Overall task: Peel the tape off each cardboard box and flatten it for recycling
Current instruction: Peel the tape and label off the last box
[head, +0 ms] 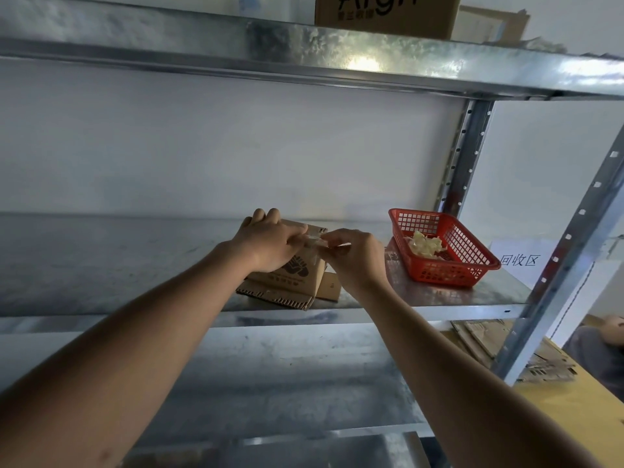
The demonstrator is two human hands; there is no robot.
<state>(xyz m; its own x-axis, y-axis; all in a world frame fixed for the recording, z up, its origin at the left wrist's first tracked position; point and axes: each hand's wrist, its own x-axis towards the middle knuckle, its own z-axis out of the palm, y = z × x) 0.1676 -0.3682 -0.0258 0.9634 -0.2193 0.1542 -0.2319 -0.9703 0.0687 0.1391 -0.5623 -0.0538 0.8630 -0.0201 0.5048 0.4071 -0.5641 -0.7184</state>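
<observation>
**Shelf station: box under peel**

Head view: galvanised metal shelf (439,298) against a white wall. Red basket (472,268), far right, holds crumpled tape scraps (423,246). Small cardboard box (287,282) stands mid-shelf; left hand (270,241) grips its top, right hand (354,255) pinches clear tape (315,239) at its upper edge.

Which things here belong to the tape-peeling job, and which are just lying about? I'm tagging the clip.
In the job: left hand holding cardboard box; right hand pinching tape strip; red basket with tape scraps.

Lying about: printed box on top shelf; flattened cardboard below.
</observation>
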